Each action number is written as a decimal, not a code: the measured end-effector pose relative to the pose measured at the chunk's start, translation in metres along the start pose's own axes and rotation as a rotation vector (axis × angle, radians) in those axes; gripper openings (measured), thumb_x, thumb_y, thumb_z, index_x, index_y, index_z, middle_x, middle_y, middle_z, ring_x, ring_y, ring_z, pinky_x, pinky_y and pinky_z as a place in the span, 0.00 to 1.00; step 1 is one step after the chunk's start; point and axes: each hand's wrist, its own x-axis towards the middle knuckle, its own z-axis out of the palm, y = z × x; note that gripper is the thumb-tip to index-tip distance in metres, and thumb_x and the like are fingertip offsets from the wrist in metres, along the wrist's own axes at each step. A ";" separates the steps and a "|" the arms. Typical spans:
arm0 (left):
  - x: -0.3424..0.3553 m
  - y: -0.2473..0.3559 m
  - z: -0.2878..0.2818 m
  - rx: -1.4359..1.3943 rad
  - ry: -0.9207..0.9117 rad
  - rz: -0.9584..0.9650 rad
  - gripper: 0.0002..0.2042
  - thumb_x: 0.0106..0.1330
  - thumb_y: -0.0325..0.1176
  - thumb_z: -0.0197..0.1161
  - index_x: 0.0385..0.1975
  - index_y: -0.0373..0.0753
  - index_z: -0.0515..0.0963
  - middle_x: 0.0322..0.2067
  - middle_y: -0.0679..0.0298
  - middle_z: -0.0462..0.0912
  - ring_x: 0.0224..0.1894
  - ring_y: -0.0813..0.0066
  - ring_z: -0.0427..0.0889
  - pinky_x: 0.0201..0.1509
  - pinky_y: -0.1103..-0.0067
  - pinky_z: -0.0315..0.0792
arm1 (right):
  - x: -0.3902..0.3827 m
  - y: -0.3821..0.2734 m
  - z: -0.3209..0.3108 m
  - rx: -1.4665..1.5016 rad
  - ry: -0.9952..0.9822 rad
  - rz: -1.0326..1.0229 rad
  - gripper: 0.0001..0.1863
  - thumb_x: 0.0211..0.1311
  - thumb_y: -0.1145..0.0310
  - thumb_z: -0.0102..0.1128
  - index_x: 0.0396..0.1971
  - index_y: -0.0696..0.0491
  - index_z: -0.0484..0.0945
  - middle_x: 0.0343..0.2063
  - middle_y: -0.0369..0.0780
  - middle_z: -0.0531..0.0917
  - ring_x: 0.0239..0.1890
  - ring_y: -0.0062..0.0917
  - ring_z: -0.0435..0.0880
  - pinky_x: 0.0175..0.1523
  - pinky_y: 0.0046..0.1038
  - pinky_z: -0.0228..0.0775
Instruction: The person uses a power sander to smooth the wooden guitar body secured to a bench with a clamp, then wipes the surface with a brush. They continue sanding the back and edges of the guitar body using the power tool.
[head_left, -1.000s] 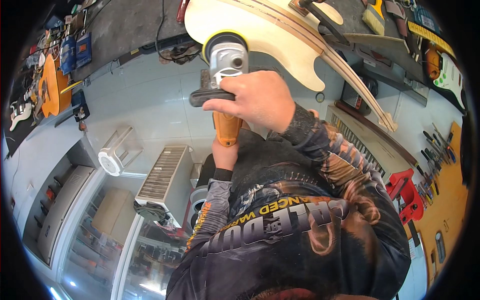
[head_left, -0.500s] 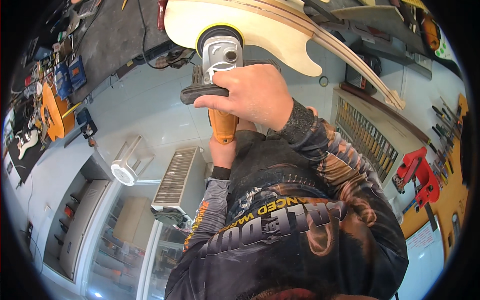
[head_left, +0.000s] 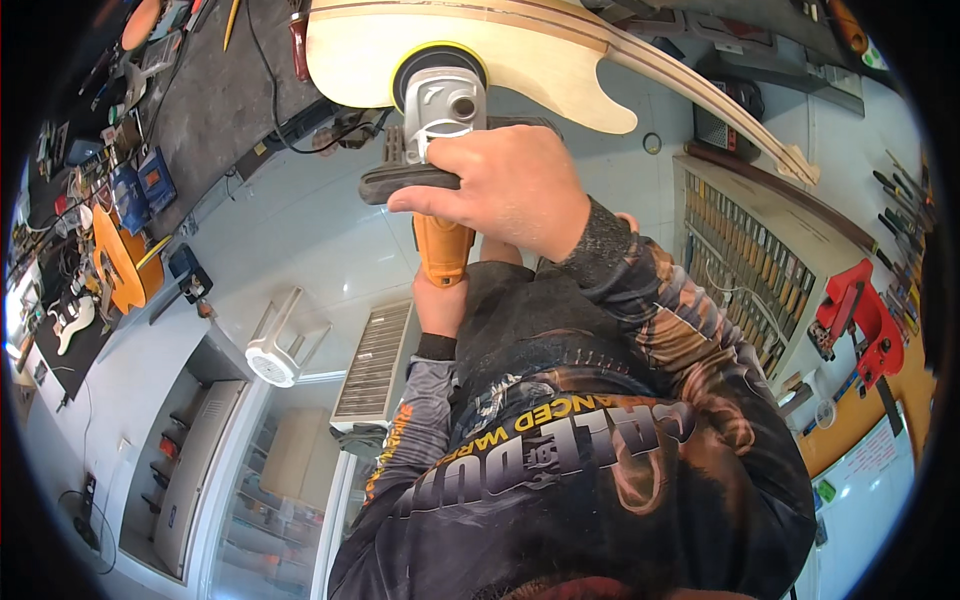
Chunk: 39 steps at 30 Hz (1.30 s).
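Note:
An angle sander (head_left: 445,235) with an orange body, silver head and black handle is held between both my hands. Its round yellow-rimmed pad (head_left: 452,47) overlaps the near edge of a pale wooden guitar body (head_left: 540,72); whether it touches the wood is hidden. My right hand (head_left: 515,185) wraps over the black handle beside the silver head, thumb along the handle. Below it, my left hand (head_left: 440,302) is closed around the rear of the orange body, its fingers mostly hidden. From the guitar body a striped laminated neck (head_left: 720,105) runs out to the right.
A dark workbench (head_left: 215,100) at upper left carries tools and a red-handled clamp (head_left: 299,45). A black cable (head_left: 270,80) crosses its edge. A white stool (head_left: 272,366) stands at left; a rack of files (head_left: 745,265) and a red vise-like tool (head_left: 860,320) are right.
The view has turned slightly, shifting the room around me. Against the sander, the guitar body now lies a little farther left and up. Both hands keep their hold.

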 end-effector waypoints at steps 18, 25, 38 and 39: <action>0.017 0.005 -0.019 0.062 -0.028 0.070 0.09 0.62 0.25 0.71 0.41 0.30 0.85 0.34 0.60 0.91 0.36 0.72 0.88 0.42 0.71 0.81 | 0.002 -0.003 0.002 -0.038 0.061 0.040 0.33 0.70 0.32 0.65 0.22 0.50 0.80 0.17 0.40 0.82 0.22 0.39 0.86 0.28 0.38 0.76; 0.022 0.021 -0.026 0.175 -0.170 0.009 0.14 0.60 0.25 0.72 0.45 0.30 0.85 0.38 0.50 0.93 0.42 0.57 0.94 0.48 0.66 0.83 | -0.021 0.001 -0.010 -0.024 0.086 0.166 0.33 0.67 0.34 0.70 0.22 0.51 0.77 0.19 0.41 0.81 0.23 0.42 0.85 0.29 0.39 0.74; 0.029 0.019 -0.034 0.208 -0.204 0.055 0.14 0.60 0.25 0.72 0.46 0.30 0.84 0.38 0.50 0.93 0.43 0.57 0.94 0.49 0.67 0.83 | -0.028 0.001 -0.006 -0.025 0.136 0.163 0.35 0.71 0.31 0.65 0.22 0.51 0.79 0.15 0.40 0.80 0.19 0.40 0.84 0.27 0.38 0.76; 0.029 0.022 -0.034 0.209 -0.207 0.055 0.14 0.60 0.25 0.72 0.46 0.30 0.84 0.38 0.50 0.93 0.43 0.57 0.94 0.49 0.67 0.83 | -0.033 0.001 -0.007 -0.025 0.127 0.188 0.35 0.71 0.31 0.66 0.22 0.51 0.79 0.15 0.40 0.80 0.19 0.39 0.84 0.27 0.38 0.76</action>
